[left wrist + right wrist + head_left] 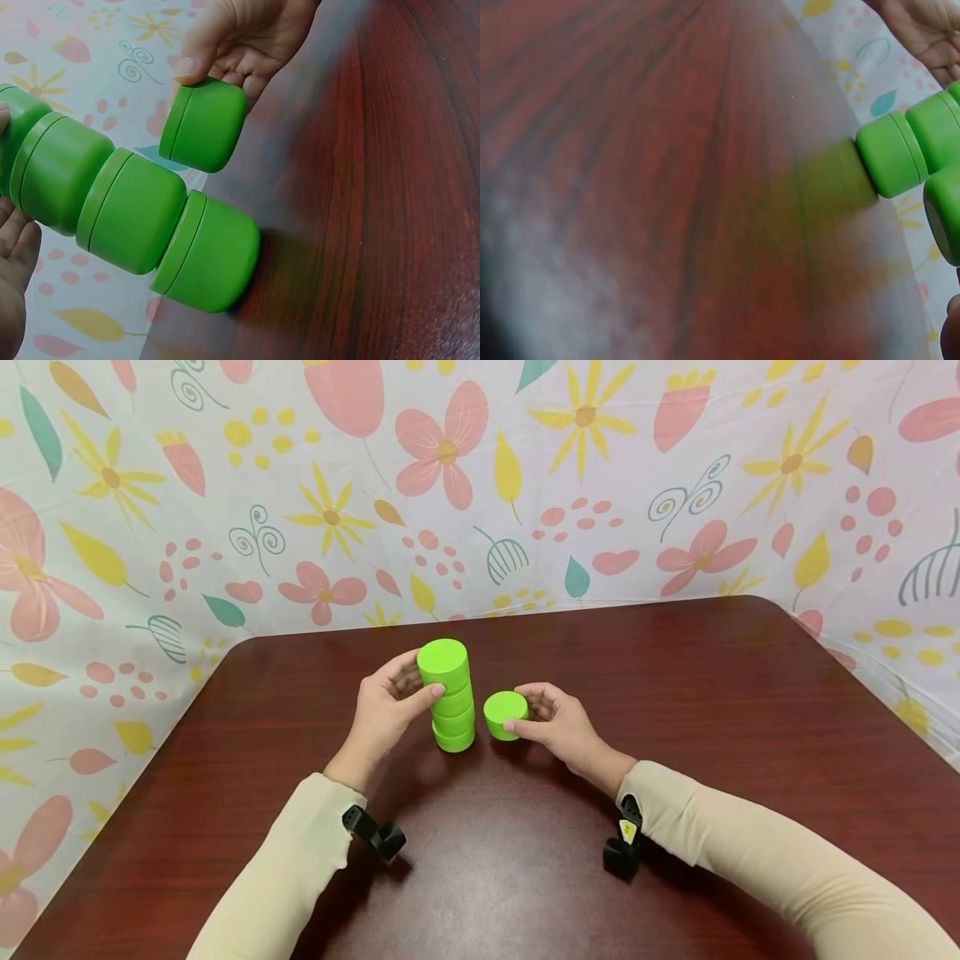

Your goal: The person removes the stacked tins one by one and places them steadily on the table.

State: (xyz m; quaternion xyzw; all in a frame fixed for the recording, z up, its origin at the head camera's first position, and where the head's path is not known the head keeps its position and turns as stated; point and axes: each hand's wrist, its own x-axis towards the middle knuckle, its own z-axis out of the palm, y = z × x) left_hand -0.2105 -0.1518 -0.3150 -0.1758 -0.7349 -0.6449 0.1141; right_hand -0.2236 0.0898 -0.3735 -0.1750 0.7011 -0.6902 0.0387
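Your stack of four green jars [455, 703] stands upright on the table [480, 843], one jar on top of another, with the layers slightly out of line. In the left wrist view, each of the jars fully in sight shows a thin seam near its top, and the lowest one meets the tabletop.

Your left hand [381, 706] grips the upper part of the stack from its left, your thumb across the near side and your fingers curled behind.

Just to the right of the stack is a single green jar [504, 704], of the same shape and colour, upright and held clear of the tabletop. Your right hand [564, 724] pinches it from its right, thumb on the near side, fingers round the far side. The wrist views show a narrow gap between its base and the table.

Nearer to you than the stack, a black wrist device [373, 832] sits at your left cuff and another black device [621, 858], with a yellow label [627, 832], at your right. Both sleeves [750, 835] are cream. Beyond the stack hangs a white cloth [457, 556] printed with flowers and leaves.
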